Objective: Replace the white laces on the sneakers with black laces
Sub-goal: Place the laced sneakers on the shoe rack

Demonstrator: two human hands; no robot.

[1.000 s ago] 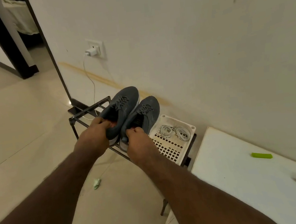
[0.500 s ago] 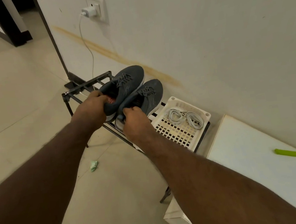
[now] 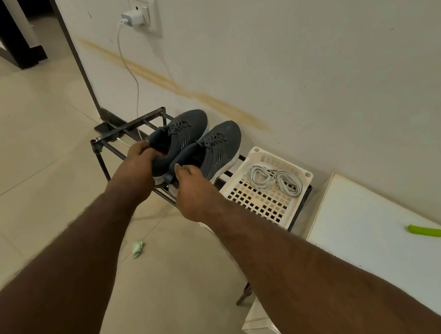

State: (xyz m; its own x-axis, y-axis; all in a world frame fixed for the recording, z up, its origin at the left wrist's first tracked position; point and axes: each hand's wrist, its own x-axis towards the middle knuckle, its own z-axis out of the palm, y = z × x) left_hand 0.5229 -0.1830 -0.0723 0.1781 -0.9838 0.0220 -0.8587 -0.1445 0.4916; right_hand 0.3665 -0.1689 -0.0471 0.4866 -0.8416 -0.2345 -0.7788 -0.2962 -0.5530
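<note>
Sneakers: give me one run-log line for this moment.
sneakers: dark-laced, on rack | left hand, right hand: gripping heels | white laces: in basket

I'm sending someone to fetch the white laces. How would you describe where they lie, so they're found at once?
Find the metal shoe rack against the wall below the socket. On its right end, beside two grey sneakers, sits a white perforated basket. The white laces lie coiled in its far corner, the only loose things in it, unlike the dark laces threaded in the sneakers.
</note>
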